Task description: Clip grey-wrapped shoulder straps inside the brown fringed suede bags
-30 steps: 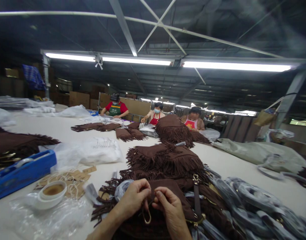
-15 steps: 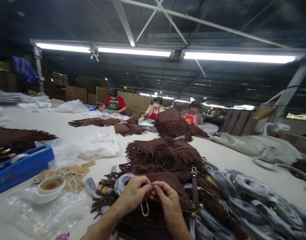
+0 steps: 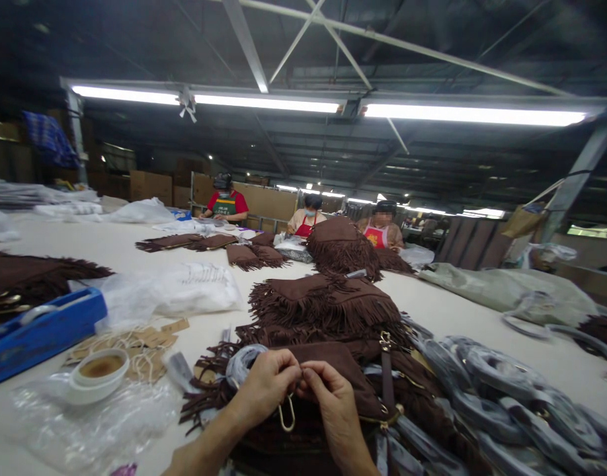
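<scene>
My left hand (image 3: 264,387) and my right hand (image 3: 333,403) meet over a brown fringed suede bag (image 3: 328,370) lying at the table's near edge. Both hands are closed in a pinch, fingertips touching each other at the bag's top. A gold metal clasp (image 3: 285,415) hangs just below my left fingers. What the fingertips pinch is too small to make out. A brown strap with a gold buckle (image 3: 385,370) runs down the bag to the right of my right hand.
More fringed bags (image 3: 328,304) pile up behind. A white cup of brown liquid (image 3: 99,373), paper tags (image 3: 135,340), a blue dispenser (image 3: 40,334) and plastic sheets (image 3: 174,291) lie left. Plastic-wrapped straps (image 3: 502,396) lie right. Three people work at the table's far end (image 3: 308,215).
The camera tipped slightly upward a second ago. My hands stay pinched together at the bag's top, fingertips shifting only a little.
</scene>
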Available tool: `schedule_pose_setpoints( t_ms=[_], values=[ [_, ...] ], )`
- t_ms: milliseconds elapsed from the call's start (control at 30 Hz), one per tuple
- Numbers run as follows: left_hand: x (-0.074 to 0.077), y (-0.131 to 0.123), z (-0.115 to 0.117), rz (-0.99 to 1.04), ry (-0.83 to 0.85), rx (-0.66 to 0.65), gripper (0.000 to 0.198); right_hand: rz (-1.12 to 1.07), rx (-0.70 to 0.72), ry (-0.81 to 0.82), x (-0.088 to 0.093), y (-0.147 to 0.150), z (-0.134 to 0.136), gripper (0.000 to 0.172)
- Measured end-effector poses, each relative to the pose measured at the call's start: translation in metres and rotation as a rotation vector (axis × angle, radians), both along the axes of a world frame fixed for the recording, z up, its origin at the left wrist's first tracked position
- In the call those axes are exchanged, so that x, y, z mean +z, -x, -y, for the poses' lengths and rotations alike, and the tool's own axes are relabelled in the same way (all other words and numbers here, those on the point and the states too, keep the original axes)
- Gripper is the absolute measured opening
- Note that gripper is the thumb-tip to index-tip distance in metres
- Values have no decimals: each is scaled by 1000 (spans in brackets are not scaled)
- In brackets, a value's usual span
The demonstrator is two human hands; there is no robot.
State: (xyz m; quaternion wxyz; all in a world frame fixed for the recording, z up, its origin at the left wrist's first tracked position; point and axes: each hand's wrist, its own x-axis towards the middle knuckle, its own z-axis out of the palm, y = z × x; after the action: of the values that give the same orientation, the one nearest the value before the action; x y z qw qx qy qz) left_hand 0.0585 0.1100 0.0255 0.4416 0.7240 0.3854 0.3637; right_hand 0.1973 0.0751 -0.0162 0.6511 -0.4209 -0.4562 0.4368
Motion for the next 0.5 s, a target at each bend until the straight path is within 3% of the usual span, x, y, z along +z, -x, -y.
schedule_pose_setpoints(
  t_ms=[200, 500],
  values=[
    [0, -2, 5, -14, -11, 47, 17, 350, -137, -199, -3, -3, 3, 18],
    [-17, -8, -7, 128, 242, 13, 19, 590, -194, -410, 3, 0, 4, 23]
  ],
)
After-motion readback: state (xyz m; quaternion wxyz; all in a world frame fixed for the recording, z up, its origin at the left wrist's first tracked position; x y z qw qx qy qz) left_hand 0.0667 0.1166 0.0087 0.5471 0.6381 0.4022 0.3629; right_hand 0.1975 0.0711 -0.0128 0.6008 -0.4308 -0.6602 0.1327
